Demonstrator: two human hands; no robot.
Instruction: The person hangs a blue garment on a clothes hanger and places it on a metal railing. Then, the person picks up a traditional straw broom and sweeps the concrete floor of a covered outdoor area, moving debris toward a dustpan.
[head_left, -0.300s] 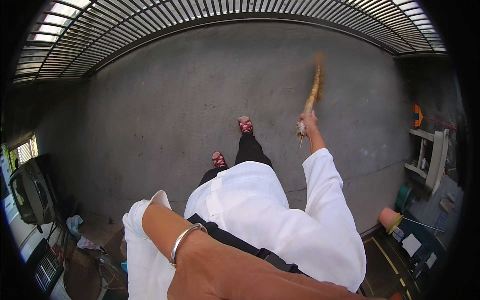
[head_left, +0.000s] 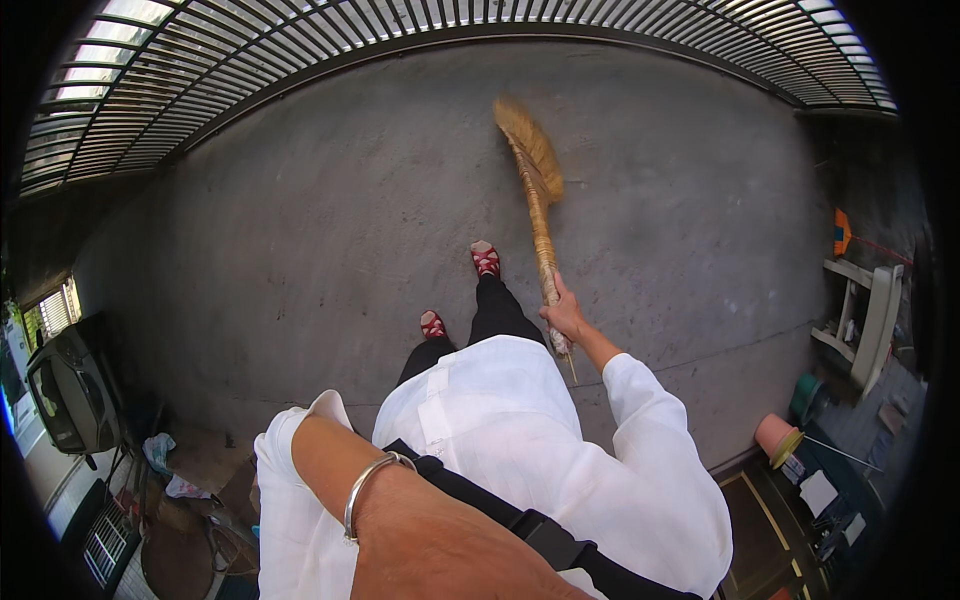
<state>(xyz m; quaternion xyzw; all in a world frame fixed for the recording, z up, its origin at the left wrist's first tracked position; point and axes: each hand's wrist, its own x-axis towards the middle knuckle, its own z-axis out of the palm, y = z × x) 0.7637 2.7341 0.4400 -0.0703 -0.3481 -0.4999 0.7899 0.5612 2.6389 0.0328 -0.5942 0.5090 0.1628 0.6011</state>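
Note:
My right hand [head_left: 565, 315] grips the lower handle of a straw broom [head_left: 535, 190]. The broom's bushy head rests on the grey concrete floor [head_left: 300, 230] ahead of my feet in red sandals [head_left: 485, 260]. My left arm, with a metal bangle [head_left: 370, 480], is bent close under the camera at the bottom. The left hand itself is cut off by the lower edge and hidden. I wear a white top and black trousers.
A metal grille fence [head_left: 300, 40] curves along the far edge. An old television [head_left: 65, 395] and clutter sit at the left. A white plastic chair [head_left: 865, 310], a green pot [head_left: 805, 395] and an orange pot [head_left: 775, 435] stand at the right.
The broom has swung from raised and blurred at the right to down on the floor ahead of my feet. My right hand has moved left and lower.

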